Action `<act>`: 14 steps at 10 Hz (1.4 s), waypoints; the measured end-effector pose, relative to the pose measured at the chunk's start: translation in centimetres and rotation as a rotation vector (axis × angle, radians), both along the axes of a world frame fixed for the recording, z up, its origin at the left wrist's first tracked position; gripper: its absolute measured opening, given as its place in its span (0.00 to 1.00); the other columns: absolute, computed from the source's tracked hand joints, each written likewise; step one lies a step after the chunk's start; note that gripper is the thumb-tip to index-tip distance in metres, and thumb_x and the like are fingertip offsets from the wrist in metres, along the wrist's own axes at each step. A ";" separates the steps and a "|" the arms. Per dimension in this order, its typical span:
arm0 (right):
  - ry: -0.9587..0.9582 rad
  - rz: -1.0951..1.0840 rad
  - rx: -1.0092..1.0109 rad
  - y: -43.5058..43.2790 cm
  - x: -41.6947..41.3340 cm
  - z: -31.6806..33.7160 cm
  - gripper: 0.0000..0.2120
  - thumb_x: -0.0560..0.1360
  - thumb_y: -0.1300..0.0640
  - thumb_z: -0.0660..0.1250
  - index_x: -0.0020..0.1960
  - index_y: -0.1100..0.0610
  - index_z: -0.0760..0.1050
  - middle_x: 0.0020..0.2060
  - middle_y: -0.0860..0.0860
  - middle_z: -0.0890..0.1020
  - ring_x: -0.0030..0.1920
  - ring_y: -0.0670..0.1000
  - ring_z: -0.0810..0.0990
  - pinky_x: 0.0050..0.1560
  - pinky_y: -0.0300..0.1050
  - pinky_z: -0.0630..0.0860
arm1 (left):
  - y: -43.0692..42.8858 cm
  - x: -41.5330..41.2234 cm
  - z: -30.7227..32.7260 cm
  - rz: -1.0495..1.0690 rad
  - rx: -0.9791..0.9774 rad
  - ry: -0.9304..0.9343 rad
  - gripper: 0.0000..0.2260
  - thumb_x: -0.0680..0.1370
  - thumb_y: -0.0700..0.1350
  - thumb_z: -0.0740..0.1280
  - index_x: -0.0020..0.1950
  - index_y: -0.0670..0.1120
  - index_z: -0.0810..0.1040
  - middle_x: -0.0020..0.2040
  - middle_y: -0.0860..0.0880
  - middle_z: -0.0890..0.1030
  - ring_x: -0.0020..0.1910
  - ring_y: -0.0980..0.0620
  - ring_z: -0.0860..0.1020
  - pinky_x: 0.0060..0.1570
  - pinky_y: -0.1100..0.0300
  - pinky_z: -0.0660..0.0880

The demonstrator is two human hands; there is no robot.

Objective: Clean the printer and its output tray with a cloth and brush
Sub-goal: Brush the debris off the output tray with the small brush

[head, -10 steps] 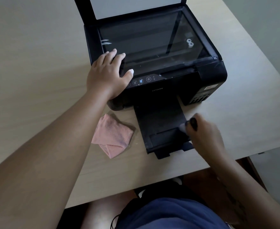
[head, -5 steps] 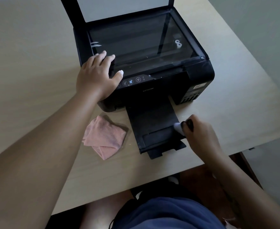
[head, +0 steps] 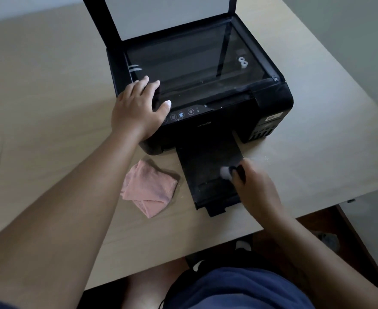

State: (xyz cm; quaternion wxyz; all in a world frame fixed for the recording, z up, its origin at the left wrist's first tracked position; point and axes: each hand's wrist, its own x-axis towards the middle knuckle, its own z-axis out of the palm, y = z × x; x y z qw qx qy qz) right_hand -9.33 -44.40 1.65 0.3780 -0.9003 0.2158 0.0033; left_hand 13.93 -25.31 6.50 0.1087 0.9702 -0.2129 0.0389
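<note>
A black printer (head: pixel 228 112) stands on the table with its scanner lid raised and the glass bare. Its black output tray (head: pixel 205 170) is pulled out toward me. My left hand (head: pixel 139 110) lies flat, fingers spread, on the printer's front left corner beside the control buttons. My right hand (head: pixel 254 188) is closed around a small brush (head: pixel 230 171) with a dark handle and pale bristles; the bristles touch the right part of the tray. A folded pink cloth (head: pixel 150 188) lies on the table left of the tray, touched by neither hand.
The beige table (head: pixel 50 108) spreads wide to the left and right of the printer. Its front edge runs just below the tray's end. My knees and dark blue shorts (head: pixel 239 288) are under that edge. Grey floor shows at right.
My right hand has slid the brush from the tray's right edge farther onto the tray surface. The left hand has stayed on the printer's corner. The camera view shifted slightly.
</note>
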 end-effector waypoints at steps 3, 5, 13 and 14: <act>0.032 -0.055 -0.066 -0.5 -0.4 0.4 0.13 0.80 0.46 0.62 0.45 0.55 0.69 0.32 0.50 0.76 0.33 0.56 0.75 0.29 0.47 0.68 | 0.1 0.1 0.1 -0.002 -0.004 -0.007 0.29 0.77 0.64 0.54 0.76 0.54 0.63 0.78 0.51 0.61 0.76 0.49 0.58 0.74 0.49 0.56; 0.224 0.382 0.128 0.7 -1.3 1.0 0.07 0.77 0.52 0.67 0.45 0.56 0.73 0.36 0.49 0.79 0.36 0.52 0.78 0.35 0.49 0.75 | 0.1 0.2 0.1 0.000 -0.006 -0.008 0.29 0.77 0.64 0.54 0.76 0.54 0.62 0.78 0.51 0.61 0.76 0.49 0.58 0.74 0.49 0.55; 0.126 0.170 0.035 1.9 -1.5 0.9 0.09 0.79 0.48 0.63 0.49 0.55 0.72 0.35 0.50 0.79 0.35 0.54 0.77 0.35 0.51 0.73 | 0.2 0.2 0.1 -0.007 -0.029 -0.010 0.28 0.77 0.63 0.55 0.75 0.54 0.63 0.78 0.51 0.61 0.76 0.50 0.58 0.73 0.51 0.55; 0.060 -0.097 -0.328 -2.2 -1.4 1.4 0.10 0.81 0.49 0.60 0.44 0.53 0.66 0.31 0.48 0.70 0.31 0.55 0.69 0.28 0.45 0.60 | 0.1 0.3 0.1 -0.001 -0.029 -0.018 0.28 0.77 0.63 0.55 0.75 0.54 0.64 0.78 0.51 0.62 0.75 0.49 0.59 0.73 0.50 0.56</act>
